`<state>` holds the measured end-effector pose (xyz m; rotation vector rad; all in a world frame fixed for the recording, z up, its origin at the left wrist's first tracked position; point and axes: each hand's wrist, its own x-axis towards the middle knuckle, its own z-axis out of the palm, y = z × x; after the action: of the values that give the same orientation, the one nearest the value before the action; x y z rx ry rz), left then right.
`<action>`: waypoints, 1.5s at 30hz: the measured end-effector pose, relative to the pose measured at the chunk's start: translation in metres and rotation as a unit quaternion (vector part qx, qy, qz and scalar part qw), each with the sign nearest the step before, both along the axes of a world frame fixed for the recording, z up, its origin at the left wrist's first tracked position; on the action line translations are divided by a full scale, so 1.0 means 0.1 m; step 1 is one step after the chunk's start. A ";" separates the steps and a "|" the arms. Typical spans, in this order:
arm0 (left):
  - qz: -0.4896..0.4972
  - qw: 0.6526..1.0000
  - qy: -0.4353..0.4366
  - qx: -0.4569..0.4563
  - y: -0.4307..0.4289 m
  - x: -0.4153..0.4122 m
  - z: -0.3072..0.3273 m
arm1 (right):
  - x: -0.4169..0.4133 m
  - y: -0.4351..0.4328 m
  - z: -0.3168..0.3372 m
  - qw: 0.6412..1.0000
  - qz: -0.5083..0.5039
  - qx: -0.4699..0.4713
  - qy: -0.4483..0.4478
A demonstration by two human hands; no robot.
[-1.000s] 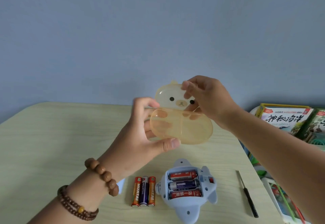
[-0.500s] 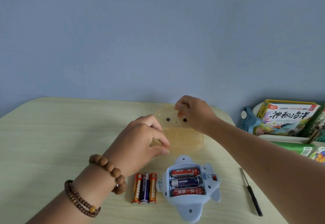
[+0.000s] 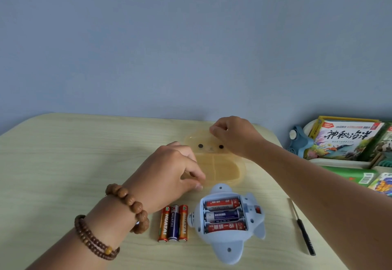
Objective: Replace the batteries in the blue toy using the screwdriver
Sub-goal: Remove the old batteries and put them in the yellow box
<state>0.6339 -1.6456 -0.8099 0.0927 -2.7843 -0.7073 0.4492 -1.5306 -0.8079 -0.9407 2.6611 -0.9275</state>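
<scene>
Both hands, left hand (image 3: 169,170) and right hand (image 3: 235,136), are grasping the amber case (image 3: 220,164) with pinching fingers behind the open-bellied blue toy (image 3: 227,223) on the desk (image 3: 63,163), risking elbowing the loose batteries (image 3: 173,223) rolling away.

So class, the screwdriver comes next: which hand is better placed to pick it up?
The right hand. The screwdriver lies on the table's right side beneath that forearm, while the left hand sits across the blue toy.

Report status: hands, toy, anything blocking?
Both hands on yellow bear case, opened flat. Blue toy compartment open, three batteries seated. Nothing blocking.
</scene>
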 end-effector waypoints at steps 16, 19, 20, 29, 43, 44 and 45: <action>0.005 0.997 0.064 0.049 0.13 0.35 0.25 | 1.28 1.27 0.21 0.988 0.150 0.002 -0.042; 0.000 0.997 0.051 0.059 0.37 0.43 0.30 | 1.29 1.24 0.17 0.987 0.128 -0.038 -0.091; 0.003 0.997 0.042 0.064 0.46 0.44 0.30 | 1.29 1.25 0.16 0.985 0.126 -0.051 -0.103; 0.076 0.996 0.040 0.035 0.86 0.33 0.21 | 1.35 1.35 -0.02 0.987 0.086 -0.097 -0.094; 0.106 0.987 0.021 0.117 1.03 0.21 0.18 | 1.36 1.35 -0.10 0.988 0.082 -0.118 -0.049; 0.102 0.987 0.025 0.120 1.03 0.22 0.19 | 1.36 1.34 -0.10 0.988 0.082 -0.120 -0.048; 0.096 0.988 0.028 0.121 1.03 0.22 0.20 | 1.36 1.34 -0.10 0.988 0.082 -0.122 -0.049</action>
<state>0.6564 -1.5423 -0.7901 0.3747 -2.5788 -0.9767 0.5856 -1.3965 -0.8181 -1.1127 2.3841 -1.2452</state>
